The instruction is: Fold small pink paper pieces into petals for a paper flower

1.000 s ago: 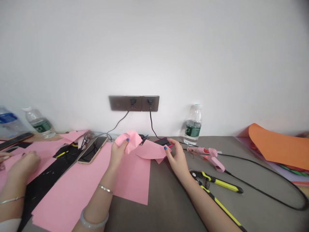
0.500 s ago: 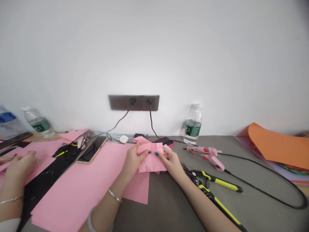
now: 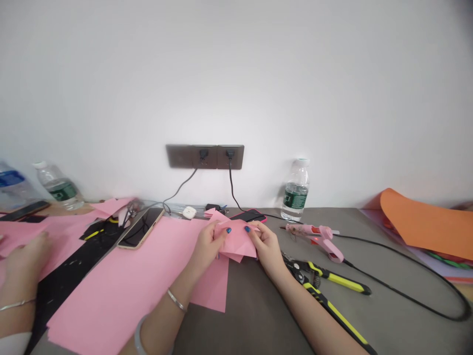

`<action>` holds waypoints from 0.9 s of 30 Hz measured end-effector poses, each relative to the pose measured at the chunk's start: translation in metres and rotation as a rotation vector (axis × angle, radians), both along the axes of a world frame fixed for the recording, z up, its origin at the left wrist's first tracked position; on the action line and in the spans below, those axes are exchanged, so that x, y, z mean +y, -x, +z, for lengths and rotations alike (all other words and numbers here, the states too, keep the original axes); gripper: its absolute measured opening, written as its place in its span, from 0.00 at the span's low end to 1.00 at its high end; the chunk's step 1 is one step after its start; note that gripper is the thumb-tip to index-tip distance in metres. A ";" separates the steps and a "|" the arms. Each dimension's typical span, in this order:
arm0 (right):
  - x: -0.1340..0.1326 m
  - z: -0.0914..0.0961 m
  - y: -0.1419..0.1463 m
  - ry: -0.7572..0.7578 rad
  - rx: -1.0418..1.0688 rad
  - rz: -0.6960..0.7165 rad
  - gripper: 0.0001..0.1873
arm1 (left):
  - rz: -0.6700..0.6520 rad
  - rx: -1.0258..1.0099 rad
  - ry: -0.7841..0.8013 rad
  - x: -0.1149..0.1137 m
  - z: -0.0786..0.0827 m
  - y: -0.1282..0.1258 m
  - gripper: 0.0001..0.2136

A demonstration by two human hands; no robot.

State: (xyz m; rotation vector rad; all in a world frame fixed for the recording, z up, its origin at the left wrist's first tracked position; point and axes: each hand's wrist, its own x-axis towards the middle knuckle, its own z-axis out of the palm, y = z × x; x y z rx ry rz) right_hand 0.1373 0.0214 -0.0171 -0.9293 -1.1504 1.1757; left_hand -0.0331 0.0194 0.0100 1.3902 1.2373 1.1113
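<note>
A creased piece of pink paper is held up above the grey table, between my two hands. My left hand pinches its left side, thumb on the near face and the other fingers behind. On the right side, my right hand grips it the same way, closed on the edge. Several folds cross the paper; its far side is hidden. Under my left forearm lie large pink sheets, with a smaller pink piece beside them.
A pink glue gun, yellow-handled pliers and a water bottle are at the right. Orange paper lies farther right. A phone rests on the left sheets. At far left, a co-worker's hand handles pink paper.
The paper between my hands has changed shape: its upper flaps no longer stand out and its face looks flatter. My thumbs have moved slightly apart. The co-worker's hand has shifted a little.
</note>
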 end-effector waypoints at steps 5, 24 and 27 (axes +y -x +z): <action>-0.002 0.005 -0.001 0.036 0.068 0.049 0.17 | -0.003 -0.026 -0.083 0.000 0.000 0.003 0.18; 0.000 0.002 -0.002 0.033 0.069 0.081 0.16 | -0.027 -0.145 -0.161 0.010 -0.012 0.000 0.11; 0.000 0.005 -0.001 0.087 0.164 0.101 0.18 | -0.057 -0.252 -0.071 0.012 -0.015 0.001 0.15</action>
